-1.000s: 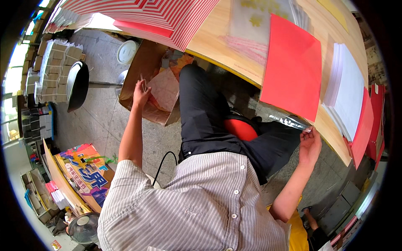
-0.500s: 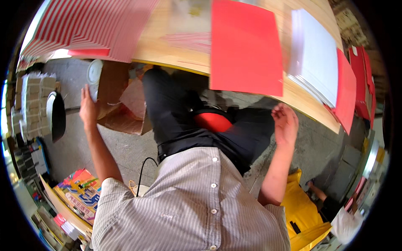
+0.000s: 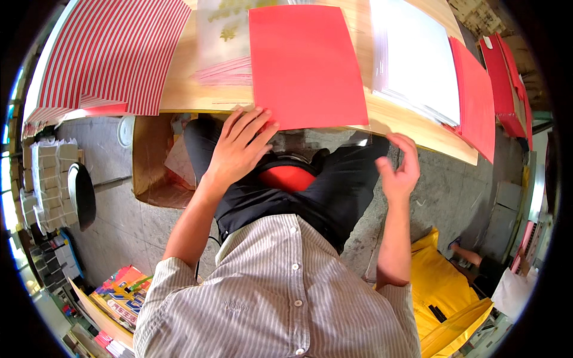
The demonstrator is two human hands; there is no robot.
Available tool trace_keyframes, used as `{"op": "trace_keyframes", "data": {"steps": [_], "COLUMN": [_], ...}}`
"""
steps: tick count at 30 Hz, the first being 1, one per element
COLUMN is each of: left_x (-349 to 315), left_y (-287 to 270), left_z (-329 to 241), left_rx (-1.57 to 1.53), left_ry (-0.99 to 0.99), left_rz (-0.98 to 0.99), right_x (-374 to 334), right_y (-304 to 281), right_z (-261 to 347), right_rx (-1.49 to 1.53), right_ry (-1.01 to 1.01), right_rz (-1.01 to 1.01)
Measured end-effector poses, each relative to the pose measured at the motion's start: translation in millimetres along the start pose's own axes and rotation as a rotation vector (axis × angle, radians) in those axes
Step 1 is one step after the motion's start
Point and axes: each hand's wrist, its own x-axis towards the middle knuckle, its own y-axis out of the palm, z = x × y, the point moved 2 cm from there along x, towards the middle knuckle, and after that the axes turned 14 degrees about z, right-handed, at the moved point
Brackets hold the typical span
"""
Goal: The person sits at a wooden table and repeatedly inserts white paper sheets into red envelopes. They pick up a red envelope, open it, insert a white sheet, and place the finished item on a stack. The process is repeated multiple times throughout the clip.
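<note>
A red sheet or cover (image 3: 307,68) lies on the wooden table in front of me, its lower edge reaching past the table's front edge. At its lower left corner is my left hand (image 3: 239,146), fingers spread, fingertips overlapping the corner. Whether they press on it I cannot tell. My right hand (image 3: 399,170) is just off the table edge, right of the red sheet. Its fingers are bent with the thumb apart, and nothing shows in it. Left of the red sheet lies a clear plastic sleeve (image 3: 224,45) with a yellow-green print and pinkish strips.
Red-and-white striped sheets (image 3: 113,53) cover the table's left end. To the right lie a stack of white sheets (image 3: 415,65) and more red sheets (image 3: 474,95). Below the table stands an open cardboard box (image 3: 149,164). A yellow bag (image 3: 444,292) is at my right side.
My left hand has swung in from beside the cardboard box to the red sheet's lower left corner. My right hand's thumb and fingers have spread apart. The whole view has shifted slightly.
</note>
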Motion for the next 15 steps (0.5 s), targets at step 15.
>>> {"op": "trace_keyframes", "data": {"steps": [15], "left_x": [17.7], "left_y": [-16.1], "left_z": [-0.3], "left_rx": [-0.373], "left_ry": [-0.193], "left_rz": [-0.21], "right_x": [58.2], "right_y": [36.5], "right_z": [5.9], "right_rx": [0.075], "right_ry": [0.055], "right_rz": [0.234]}}
